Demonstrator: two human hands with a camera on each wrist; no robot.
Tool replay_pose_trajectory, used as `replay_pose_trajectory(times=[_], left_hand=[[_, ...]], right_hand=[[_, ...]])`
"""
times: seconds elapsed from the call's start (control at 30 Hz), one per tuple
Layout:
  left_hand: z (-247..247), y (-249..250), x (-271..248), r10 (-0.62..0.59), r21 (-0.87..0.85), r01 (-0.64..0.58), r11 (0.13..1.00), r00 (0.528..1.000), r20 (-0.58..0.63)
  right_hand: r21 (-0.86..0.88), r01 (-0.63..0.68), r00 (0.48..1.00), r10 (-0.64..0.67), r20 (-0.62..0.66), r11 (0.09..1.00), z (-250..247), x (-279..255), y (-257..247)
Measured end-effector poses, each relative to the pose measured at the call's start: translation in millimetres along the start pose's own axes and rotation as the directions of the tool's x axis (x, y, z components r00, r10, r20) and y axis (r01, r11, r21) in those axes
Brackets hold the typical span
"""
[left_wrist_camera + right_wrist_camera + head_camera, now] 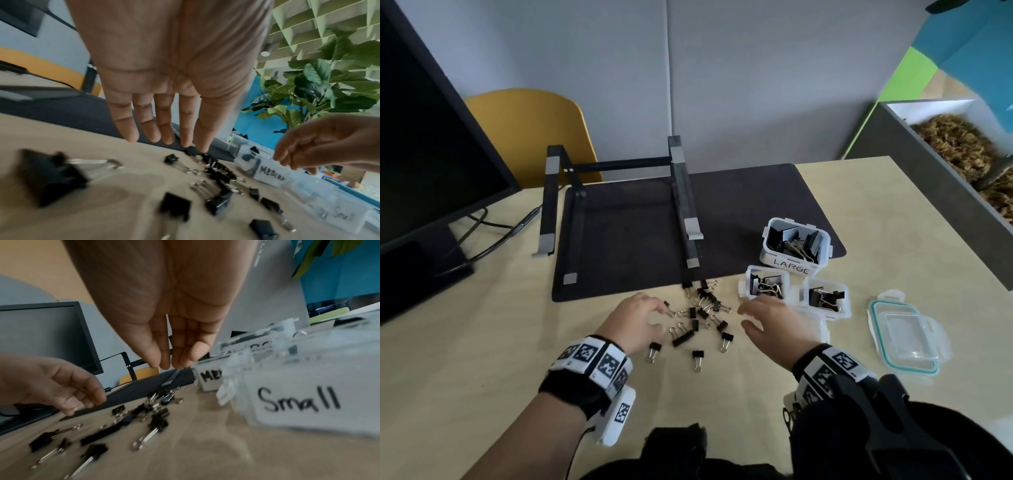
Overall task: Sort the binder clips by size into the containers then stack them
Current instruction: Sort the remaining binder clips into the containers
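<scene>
With both the left hand and right hand empty, fingers loose, over the clips between them, a hurried grab could easily mix sizes.

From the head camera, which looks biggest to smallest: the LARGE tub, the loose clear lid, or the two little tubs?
1. Loose clear lid, widest outline.
2. LARGE tub.
3. The two little tubs, about alike.

Loose clips litter the tabletop at lower centre of the head view, between the left hand and right hand; three open tubs crowd the right. Bare table lies open at lower left; a stand blocks the middle.
</scene>
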State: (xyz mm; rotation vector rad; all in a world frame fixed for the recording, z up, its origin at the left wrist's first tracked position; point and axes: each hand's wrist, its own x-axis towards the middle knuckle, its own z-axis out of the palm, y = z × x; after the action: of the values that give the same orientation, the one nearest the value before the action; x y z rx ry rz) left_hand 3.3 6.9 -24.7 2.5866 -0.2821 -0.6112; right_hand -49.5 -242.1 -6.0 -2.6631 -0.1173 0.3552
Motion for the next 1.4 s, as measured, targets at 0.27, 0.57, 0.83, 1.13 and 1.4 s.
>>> replay_pose_trajectory(times=[0.27, 0.57, 0.83, 1.13, 1.4], left_hand=[[-2, -53, -23, -0.200, 0.134, 0.198, 0.971, 0.980, 0.003], [8, -47, -25, -0.200, 0.139, 0.212, 0.967, 0.975, -0.097], [11, -9, -18, -0.081, 0.022, 0.084, 0.996, 0.991, -0.111], [16, 55, -7, 0.075, -0.054, -0.081, 0.995, 0.991, -0.106], [28, 118, 6, 0.188, -0.041, -0.193, 0.980, 0.977, -0.101]], right_hand=[[0.023, -0.146, 0.987, 0.144, 0.068, 0.989, 45, -1, -18], [-0.102, -0.196, 0.979, 0.200, 0.033, 0.975, 58, 6, -27], [-0.060, -0.190, 0.981, 0.192, 0.021, 0.980, 48, 3, -30], [0.022, -0.258, 0.951, 0.258, -0.170, 0.966, -9, -21, 21], [0.164, -0.260, 0.917, 0.297, -0.267, 0.952, -32, -33, 77]])
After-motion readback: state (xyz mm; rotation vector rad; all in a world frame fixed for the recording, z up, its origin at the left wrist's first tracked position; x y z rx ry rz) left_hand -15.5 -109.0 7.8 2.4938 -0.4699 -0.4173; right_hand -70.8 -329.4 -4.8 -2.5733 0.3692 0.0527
